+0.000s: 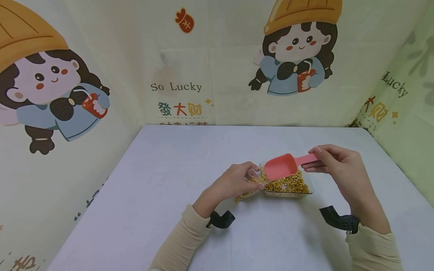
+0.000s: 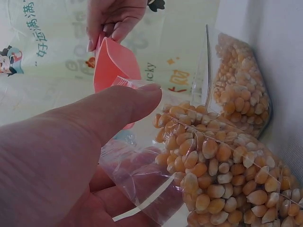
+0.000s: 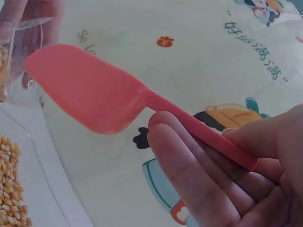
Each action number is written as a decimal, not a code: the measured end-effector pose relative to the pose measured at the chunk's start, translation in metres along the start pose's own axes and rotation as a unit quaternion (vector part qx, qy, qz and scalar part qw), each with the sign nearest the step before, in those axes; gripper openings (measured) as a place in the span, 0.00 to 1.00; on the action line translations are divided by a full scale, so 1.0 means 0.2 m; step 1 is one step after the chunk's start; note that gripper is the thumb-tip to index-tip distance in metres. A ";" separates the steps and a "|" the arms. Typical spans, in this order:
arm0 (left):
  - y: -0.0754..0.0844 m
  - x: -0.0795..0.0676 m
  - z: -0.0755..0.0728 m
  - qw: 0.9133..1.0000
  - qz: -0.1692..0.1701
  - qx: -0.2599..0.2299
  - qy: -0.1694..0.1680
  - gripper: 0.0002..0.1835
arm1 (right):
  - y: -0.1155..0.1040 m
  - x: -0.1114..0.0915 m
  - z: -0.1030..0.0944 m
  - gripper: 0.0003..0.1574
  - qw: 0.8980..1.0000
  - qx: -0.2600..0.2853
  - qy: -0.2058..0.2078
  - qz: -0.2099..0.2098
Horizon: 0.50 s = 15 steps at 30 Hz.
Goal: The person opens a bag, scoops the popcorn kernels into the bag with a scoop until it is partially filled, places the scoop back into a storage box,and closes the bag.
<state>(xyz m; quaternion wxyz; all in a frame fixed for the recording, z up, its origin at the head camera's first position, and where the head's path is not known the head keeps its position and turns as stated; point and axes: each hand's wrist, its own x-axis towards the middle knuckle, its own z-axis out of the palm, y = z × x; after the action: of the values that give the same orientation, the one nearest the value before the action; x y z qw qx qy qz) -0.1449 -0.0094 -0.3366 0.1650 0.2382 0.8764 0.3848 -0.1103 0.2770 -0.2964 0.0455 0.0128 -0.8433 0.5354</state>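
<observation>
My left hand (image 1: pixel 231 181) holds the mouth of a clear plastic bag (image 2: pixel 142 176) filled with corn kernels (image 2: pixel 232 175). The bag's lower part hangs just left of a clear rectangular container (image 1: pixel 288 195), which has more kernels (image 1: pixel 289 185) in it. In my right hand (image 1: pixel 344 165), thumb and fingers pinch the handle of a pink scoop (image 1: pixel 281 166). The scoop's bowl is tilted toward the bag opening and overlaps the container's back part in the head view. No kernels show in the visible part of the bowl.
A white table (image 1: pixel 162 162) lies under both hands. Behind it and along the sides hangs a pale printed cloth (image 1: pixel 230 75) with cartoon figures and lettering. Black wrist mounts (image 1: pixel 222 219) sit on both forearms near the beige sleeves (image 1: pixel 183 241).
</observation>
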 end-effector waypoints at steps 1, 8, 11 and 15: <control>0.00 0.00 0.00 1.000 0.000 0.000 0.000 0.27 | 0.00 0.00 0.00 0.29 1.000 0.001 0.002 -0.001; 0.00 0.00 0.00 1.000 0.004 0.004 0.000 0.27 | 0.03 0.00 -0.03 0.29 1.000 0.018 0.013 0.001; 0.00 0.00 0.00 1.000 0.004 0.006 0.001 0.27 | 0.03 0.01 -0.04 0.26 0.999 0.037 0.013 -0.003; 0.00 0.00 0.00 1.000 0.002 0.007 0.002 0.27 | 0.04 0.01 -0.05 0.22 0.997 0.075 0.010 -0.014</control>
<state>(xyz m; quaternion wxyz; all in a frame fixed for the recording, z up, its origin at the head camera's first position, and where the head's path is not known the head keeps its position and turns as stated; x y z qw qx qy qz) -0.1450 -0.0091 -0.3378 0.1605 0.2408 0.8788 0.3793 -0.1123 0.2887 -0.2997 0.0606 0.0227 -0.8001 0.5963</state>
